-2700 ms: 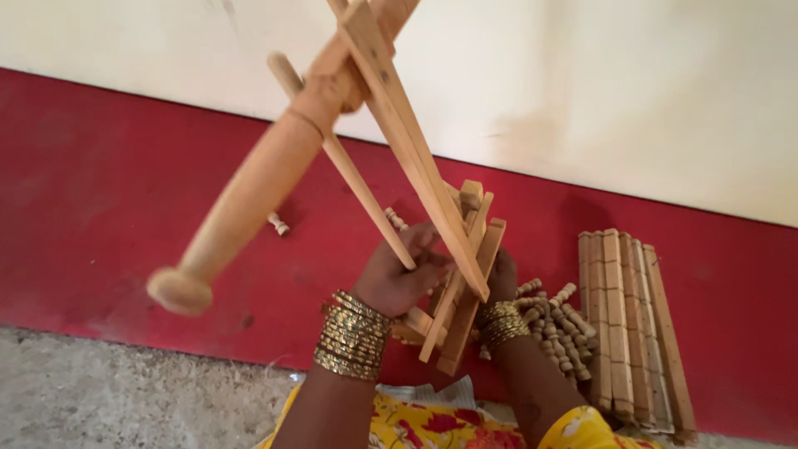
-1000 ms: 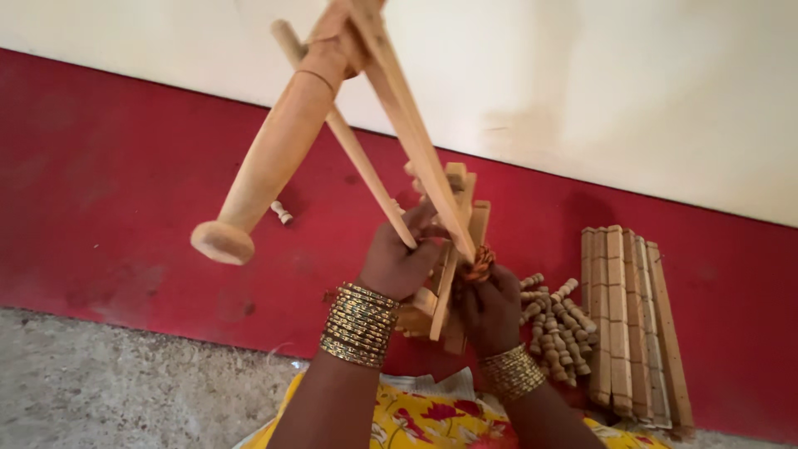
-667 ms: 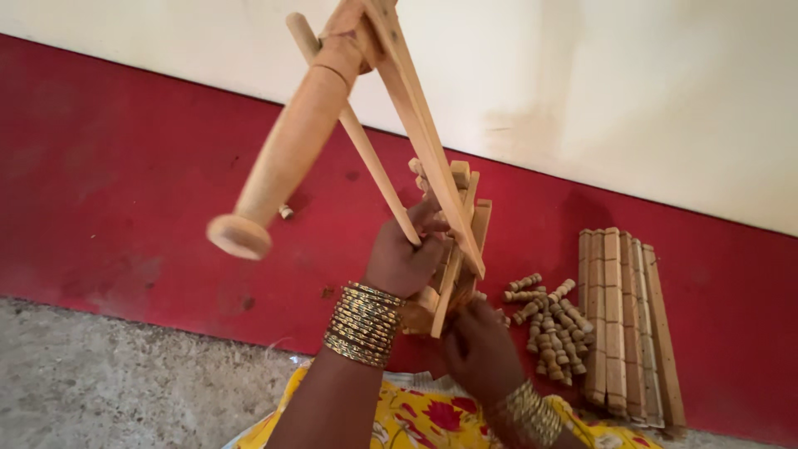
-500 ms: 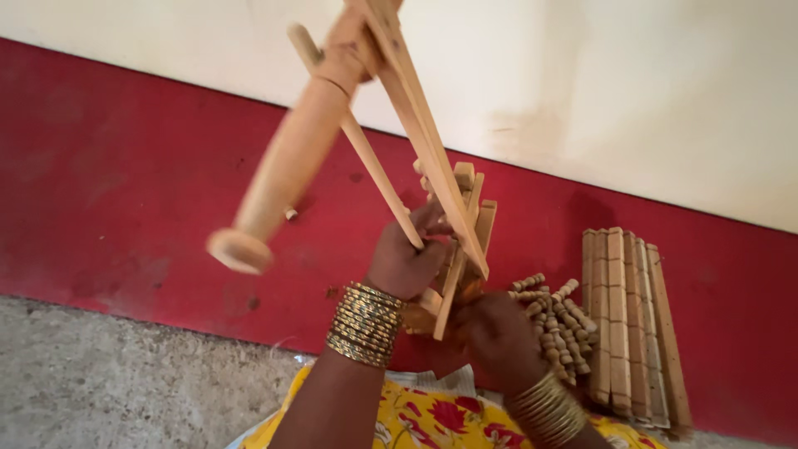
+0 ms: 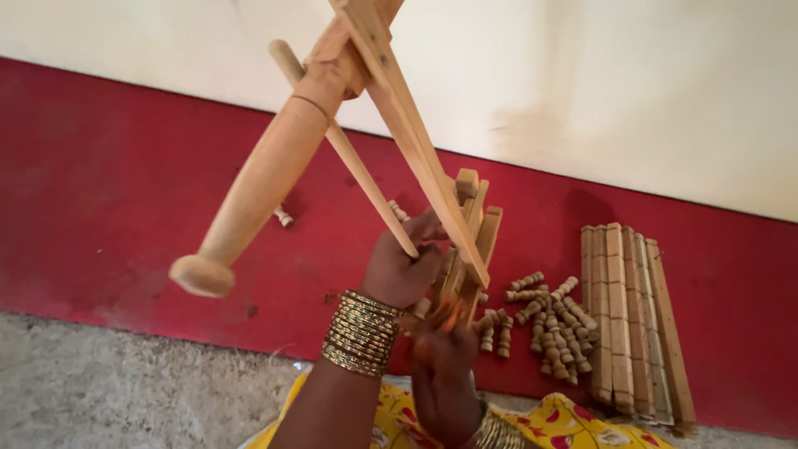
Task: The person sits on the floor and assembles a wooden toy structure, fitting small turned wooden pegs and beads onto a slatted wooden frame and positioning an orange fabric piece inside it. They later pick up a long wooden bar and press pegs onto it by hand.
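— So what held that pale wooden frame of crossed slats with its long turned handle (image 5: 266, 170)?
— Left hand (image 5: 399, 270) clenched round the slats, keeping it raised and tilted. Right hand (image 5: 445, 374) sat below, blurred — its grip I couldn't tell.
— And around it?
— Small turned wooden pegs (image 5: 549, 320) and flat wooden strips (image 5: 632, 312) lay on a red floor (image 5: 108, 199) beside a cream wall (image 5: 623, 83).

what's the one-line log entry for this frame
left hand: grips wooden frame | right hand: blurred at frame base | pegs, slats: on red floor
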Available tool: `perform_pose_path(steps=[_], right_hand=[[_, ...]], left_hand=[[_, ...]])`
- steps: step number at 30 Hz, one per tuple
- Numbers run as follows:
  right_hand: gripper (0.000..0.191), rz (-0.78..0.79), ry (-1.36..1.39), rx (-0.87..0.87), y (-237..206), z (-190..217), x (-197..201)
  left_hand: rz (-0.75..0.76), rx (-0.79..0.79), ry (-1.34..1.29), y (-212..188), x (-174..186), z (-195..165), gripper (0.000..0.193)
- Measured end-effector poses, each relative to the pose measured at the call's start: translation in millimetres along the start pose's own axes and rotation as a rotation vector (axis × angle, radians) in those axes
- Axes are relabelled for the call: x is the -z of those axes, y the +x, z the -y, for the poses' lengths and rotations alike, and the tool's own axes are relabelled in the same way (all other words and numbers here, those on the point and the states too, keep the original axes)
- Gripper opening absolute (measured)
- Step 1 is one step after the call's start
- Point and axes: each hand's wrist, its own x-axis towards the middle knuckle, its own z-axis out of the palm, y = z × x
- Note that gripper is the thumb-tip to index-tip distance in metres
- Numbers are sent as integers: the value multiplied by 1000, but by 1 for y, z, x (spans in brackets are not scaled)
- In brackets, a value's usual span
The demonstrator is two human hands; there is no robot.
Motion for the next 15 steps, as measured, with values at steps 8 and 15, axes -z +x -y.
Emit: perform_pose_path(steps=[8, 15], right_hand=[[26, -390, 657, -413, 62, -24, 46], [36, -152, 544, -221, 144, -70, 44]], left_hand=[[-59, 178, 73, 4, -1, 10, 57], [37, 132, 113, -1, -5, 5, 68]])
